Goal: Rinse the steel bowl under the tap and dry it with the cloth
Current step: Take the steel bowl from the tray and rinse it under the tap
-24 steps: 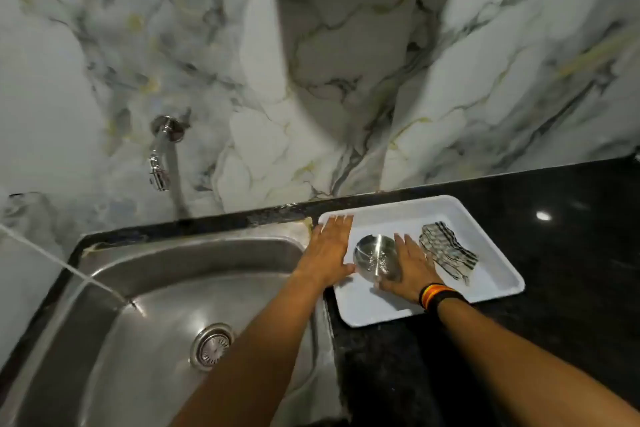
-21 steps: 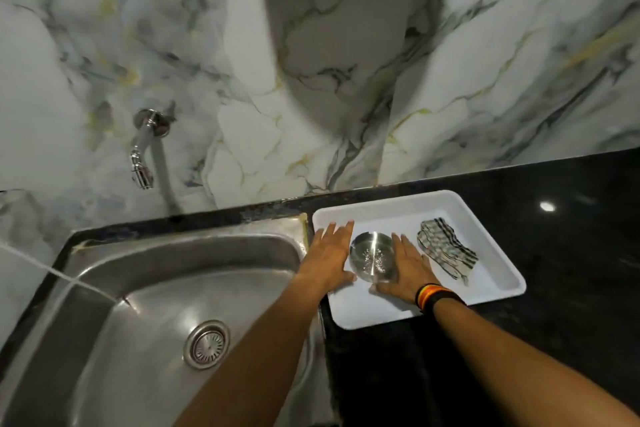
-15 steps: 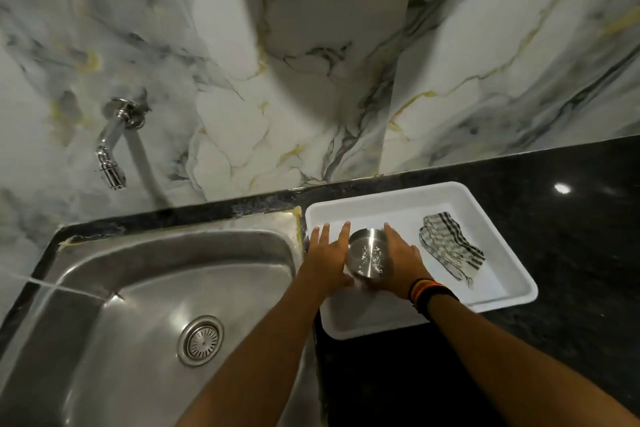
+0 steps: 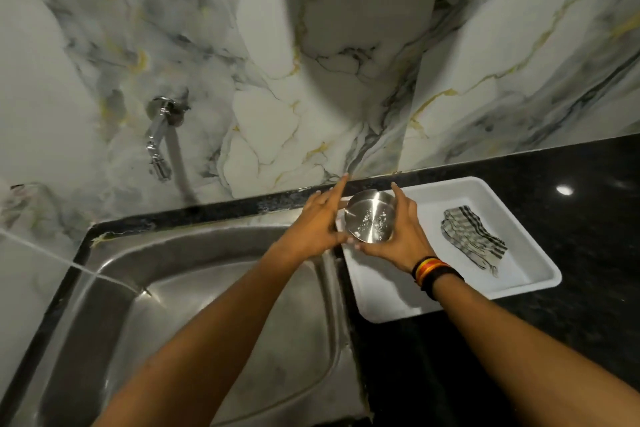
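Observation:
A small steel bowl (image 4: 370, 217) with white specks inside is lifted above the left end of the white tray (image 4: 533, 282), tilted toward me. My right hand (image 4: 401, 236) grips it from the right side and below. My left hand (image 4: 320, 225) presses its left side with the fingers spread. A striped cloth (image 4: 472, 239) lies folded in the right half of the tray. The chrome tap (image 4: 157, 139) juts from the marble wall at the left, above the steel sink (image 4: 194, 295); no water comes from its spout.
The black stone counter (image 4: 588, 204) runs right of the sink and holds the tray. A thin line like a water jet (image 4: 45, 253) crosses from the left edge to the sink's left wall. The marble wall stands close behind.
Both hands closed in on the bowl and lifted it off the tray floor, up and slightly left toward the sink's edge. The camera has shifted, so the scene sits further right.

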Demonstrator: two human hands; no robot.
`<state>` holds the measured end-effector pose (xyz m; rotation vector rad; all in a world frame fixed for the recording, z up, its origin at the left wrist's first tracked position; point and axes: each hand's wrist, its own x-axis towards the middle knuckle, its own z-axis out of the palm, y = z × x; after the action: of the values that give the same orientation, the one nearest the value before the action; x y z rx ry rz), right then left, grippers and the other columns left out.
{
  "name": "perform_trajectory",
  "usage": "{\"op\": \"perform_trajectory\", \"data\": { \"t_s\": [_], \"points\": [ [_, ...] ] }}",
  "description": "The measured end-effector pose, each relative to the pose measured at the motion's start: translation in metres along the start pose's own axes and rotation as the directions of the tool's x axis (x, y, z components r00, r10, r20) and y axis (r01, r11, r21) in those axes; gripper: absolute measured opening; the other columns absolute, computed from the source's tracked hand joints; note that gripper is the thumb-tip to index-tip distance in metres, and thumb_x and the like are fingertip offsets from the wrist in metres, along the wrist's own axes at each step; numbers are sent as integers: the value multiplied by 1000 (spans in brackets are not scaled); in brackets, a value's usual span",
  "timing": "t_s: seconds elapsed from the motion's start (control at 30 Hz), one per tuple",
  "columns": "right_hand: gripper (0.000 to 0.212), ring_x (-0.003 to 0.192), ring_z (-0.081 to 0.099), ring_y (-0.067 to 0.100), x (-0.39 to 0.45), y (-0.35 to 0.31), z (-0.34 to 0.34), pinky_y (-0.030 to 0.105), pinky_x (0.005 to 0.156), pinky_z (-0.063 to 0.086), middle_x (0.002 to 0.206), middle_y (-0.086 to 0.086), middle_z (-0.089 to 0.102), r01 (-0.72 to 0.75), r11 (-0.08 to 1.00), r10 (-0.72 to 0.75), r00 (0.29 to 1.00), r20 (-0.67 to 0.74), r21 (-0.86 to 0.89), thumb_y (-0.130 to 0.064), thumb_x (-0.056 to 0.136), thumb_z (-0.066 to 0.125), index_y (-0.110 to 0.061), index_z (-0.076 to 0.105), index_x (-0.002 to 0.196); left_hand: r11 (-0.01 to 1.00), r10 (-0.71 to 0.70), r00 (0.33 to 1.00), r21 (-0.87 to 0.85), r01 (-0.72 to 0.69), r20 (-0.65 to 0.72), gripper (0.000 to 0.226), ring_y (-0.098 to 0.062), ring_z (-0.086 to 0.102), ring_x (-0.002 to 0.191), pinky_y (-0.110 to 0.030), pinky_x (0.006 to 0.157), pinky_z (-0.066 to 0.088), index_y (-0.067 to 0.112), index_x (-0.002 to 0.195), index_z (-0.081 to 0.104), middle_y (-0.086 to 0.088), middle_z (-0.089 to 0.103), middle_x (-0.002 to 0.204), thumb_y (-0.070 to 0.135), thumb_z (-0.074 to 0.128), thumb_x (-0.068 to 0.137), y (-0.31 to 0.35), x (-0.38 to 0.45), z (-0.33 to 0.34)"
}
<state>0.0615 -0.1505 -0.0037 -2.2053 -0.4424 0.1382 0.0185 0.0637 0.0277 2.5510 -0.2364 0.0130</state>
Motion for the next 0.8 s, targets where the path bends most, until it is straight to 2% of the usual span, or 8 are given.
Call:
{"op": "perform_trajectory", "data": {
  "t_s": [0.1,0.17,0.27,0.33,0.4,0.5,0.67,0.8],
  "points": [
    [154,152,28,29,-2,-40,28,52,121,37,165,2,25,39,999,-39,999,4,6,-63,49,94,-39,-6,163,998,16,1000,66,-15,-22,115,-30,38,154,-43,131,22,20,173,-2,-9,55,162,16,78,90,-17,-28,-44],
    [154,153,30,28,-2,-65,52,52,121,38,167,4,29,50,998,-50,999,-7,29,-65,47,94,-35,-1,164,993,37,994,115,-24,-105,99,-34,47,146,-43,129,29,17,173,12,-12,62,154,6,67,91,-34,-50,-73],
    [156,152,36,29,0,-100,88,52,120,41,169,6,29,65,996,-63,998,-26,65,-67,45,95,-32,2,165,990,40,922,139,15,-385,74,-36,54,137,-52,122,39,8,162,42,-13,68,143,-3,62,92,-65,-82,-112],
    [157,152,37,29,2,-120,114,50,120,41,169,6,28,77,993,-77,997,-11,84,-67,46,95,-33,0,165,984,7,827,153,96,-563,64,-38,51,141,-58,121,39,6,157,48,-18,61,148,1,62,95,-89,-99,-136],
    [155,151,38,30,4,-134,139,46,121,39,167,6,32,81,994,-81,997,-2,79,-67,46,94,-35,0,164,968,-35,758,168,189,-652,66,-39,38,154,-60,128,31,7,160,41,-19,49,160,9,62,98,-112,-110,-157],
    [152,147,43,29,9,-154,175,31,113,33,164,4,39,89,992,-91,996,18,86,-71,45,91,-35,3,164,938,-93,751,195,286,-654,83,-36,13,166,-56,136,12,7,170,21,-19,24,177,27,65,102,-147,-117,-184],
    [150,143,49,27,27,-179,219,40,111,47,162,4,41,134,989,-138,988,66,63,-68,47,93,-33,5,163,907,-164,813,238,347,-559,108,-34,-5,168,-54,137,2,9,172,3,-19,4,181,48,71,98,-179,-102,-200],
    [148,141,50,28,41,-184,240,41,110,48,161,6,41,117,992,-120,990,72,49,-68,48,93,-31,7,163,896,-177,766,221,386,-618,100,-33,-5,168,-53,137,1,10,172,9,-17,4,182,47,68,100,-182,-84,-196]
  ]
}}
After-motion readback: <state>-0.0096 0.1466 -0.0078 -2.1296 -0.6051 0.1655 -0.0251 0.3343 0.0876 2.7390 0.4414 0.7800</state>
